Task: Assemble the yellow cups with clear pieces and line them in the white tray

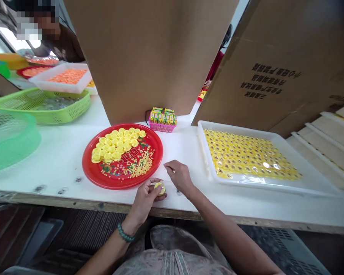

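Note:
My left hand (147, 198) is closed on a small yellow round piece (159, 187) at the table's front edge, just below the red plate (88, 168). My right hand (178, 176) rests beside it on the white table (60, 152), fingers pinched together near the plate's right rim; what they hold, if anything, is too small to name. The plate carries a heap of yellow round pieces (117, 146) and a scatter of tiny yellow beads (140, 164). To the right, a white tray (275, 185) holds several rows of finished yellow pieces (246, 156).
A small pink basket of little boxes (162, 120) stands behind the plate, against a cardboard wall (149, 57). Green mesh baskets (40, 103) and a white tray of orange pieces (65, 76) sit at left. Another person (57, 42) works at far left.

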Demonstrator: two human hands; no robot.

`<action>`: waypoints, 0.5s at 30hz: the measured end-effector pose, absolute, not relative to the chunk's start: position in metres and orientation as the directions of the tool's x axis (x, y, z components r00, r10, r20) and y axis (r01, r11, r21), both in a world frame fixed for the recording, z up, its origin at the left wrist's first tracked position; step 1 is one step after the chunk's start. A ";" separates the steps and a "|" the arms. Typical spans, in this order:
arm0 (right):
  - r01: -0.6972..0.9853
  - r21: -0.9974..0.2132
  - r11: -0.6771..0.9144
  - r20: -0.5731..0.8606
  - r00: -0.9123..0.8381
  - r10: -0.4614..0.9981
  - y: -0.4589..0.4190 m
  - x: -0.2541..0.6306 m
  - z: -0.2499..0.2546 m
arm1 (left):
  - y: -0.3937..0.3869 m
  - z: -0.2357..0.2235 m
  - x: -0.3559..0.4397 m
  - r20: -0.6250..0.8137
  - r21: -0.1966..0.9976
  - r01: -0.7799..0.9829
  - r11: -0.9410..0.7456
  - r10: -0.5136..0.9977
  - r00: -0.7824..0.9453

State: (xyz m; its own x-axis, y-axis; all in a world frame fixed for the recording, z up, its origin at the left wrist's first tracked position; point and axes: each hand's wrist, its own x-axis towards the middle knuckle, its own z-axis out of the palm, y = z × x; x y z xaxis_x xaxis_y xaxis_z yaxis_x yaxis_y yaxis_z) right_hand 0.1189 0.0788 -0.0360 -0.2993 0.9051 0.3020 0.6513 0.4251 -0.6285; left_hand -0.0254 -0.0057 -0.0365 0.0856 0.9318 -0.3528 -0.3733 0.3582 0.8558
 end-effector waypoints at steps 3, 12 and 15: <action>0.505 -0.767 0.396 0.251 -0.332 0.909 0.080 0.095 -0.017 | -0.008 -0.034 -0.026 -0.333 0.859 -0.399 0.322 0.942 0.043; 0.348 -0.925 0.152 -0.010 -0.423 0.906 0.026 0.125 0.004 | -0.011 -0.024 -0.032 -0.321 0.824 -0.434 0.364 0.931 0.172; 0.409 -0.908 0.091 -0.051 -0.325 0.944 0.016 0.132 -0.003 | -0.010 -0.018 -0.028 -0.296 0.843 -0.384 0.377 0.921 0.255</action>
State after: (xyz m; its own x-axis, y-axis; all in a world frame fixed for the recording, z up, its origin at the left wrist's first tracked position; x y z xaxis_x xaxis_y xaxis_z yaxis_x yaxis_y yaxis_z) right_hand 0.1323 0.0160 -0.0033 -0.3251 0.9443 -0.0513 0.4086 0.0913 -0.9081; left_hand -0.0276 -0.0104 -0.0178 0.2547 0.9206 -0.2961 -0.3842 0.3774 0.8426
